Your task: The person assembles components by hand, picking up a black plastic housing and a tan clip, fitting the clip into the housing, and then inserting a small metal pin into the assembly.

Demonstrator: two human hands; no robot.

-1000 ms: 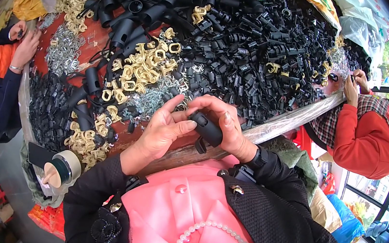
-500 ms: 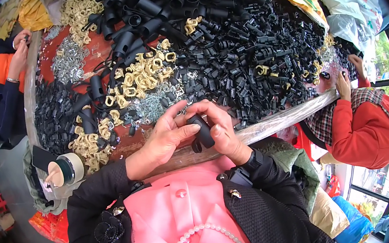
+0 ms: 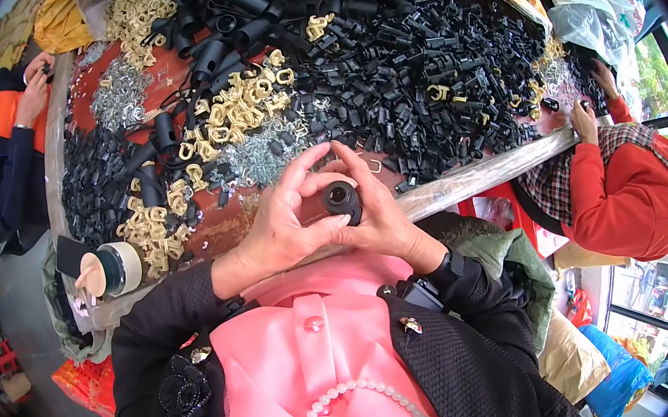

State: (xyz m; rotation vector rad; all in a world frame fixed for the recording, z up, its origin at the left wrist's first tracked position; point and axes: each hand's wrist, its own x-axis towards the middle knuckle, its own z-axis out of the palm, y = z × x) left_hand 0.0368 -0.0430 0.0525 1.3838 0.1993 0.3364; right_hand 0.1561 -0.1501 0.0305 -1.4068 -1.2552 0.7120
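A: Showing which step?
B: Probably checking a black hollow cylinder (image 3: pixel 342 200), held in the right hand (image 3: pixel 386 225) over the near edge of the worktop (image 3: pixel 218 232), with the left hand (image 3: pixel 276 216) close against; cannot tell whether pinching too.
A: Calling for what next?
B: Presumably for a steady grip.
A: Pointing where?
B: With open end toward the camera, long axis nearly end-on.

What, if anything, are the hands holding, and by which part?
A black cylinder, held by its side in the right hand; whether the left hand also grips it is unclear.
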